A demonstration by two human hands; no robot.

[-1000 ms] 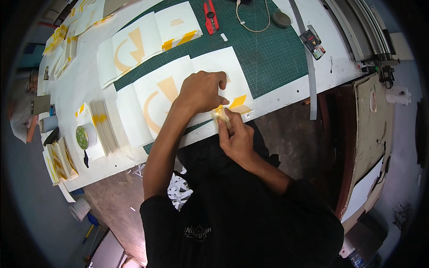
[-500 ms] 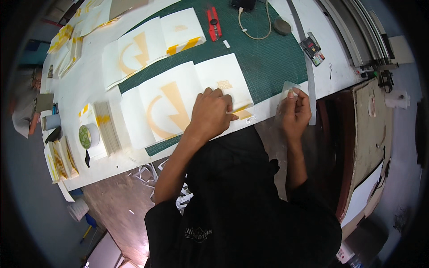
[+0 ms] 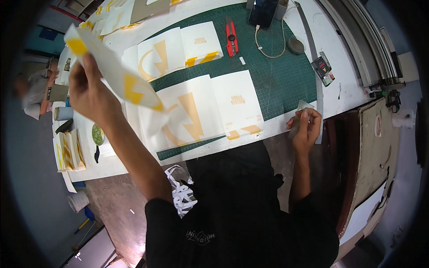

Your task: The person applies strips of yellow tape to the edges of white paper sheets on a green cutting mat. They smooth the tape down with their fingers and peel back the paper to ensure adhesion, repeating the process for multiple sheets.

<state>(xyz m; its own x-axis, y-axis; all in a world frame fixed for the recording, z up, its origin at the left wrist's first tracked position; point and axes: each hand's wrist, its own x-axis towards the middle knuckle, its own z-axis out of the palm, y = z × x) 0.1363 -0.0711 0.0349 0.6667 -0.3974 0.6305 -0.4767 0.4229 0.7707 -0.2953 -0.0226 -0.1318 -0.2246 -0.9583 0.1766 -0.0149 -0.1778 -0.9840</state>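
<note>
Raised at the left, my left hand (image 3: 94,91) is closed on a white printed sheet (image 3: 114,64) with yellow shapes, which hangs tilted above the table. Below the right edge of the cutting mat, my right hand (image 3: 307,129) pinches a small clear plastic piece (image 3: 305,106). A larger printed sheet (image 3: 230,91) with pale orange shapes and a yellow-striped edge lies flat on the green cutting mat (image 3: 286,78) between my hands. Farther back rests a similar printed stack (image 3: 196,38).
A red utility knife (image 3: 232,39) lies on the mat, near a phone (image 3: 262,13) with a cable and a round dark block (image 3: 295,45). A metal ruler (image 3: 319,123) runs along the right. At left are a tape roll (image 3: 98,134) and another person (image 3: 38,94).
My left hand has left the near sheet's lower edge and moved up and left, now gripping a raised printed sheet. My right hand still pinches the plastic piece. The view has shifted slightly.
</note>
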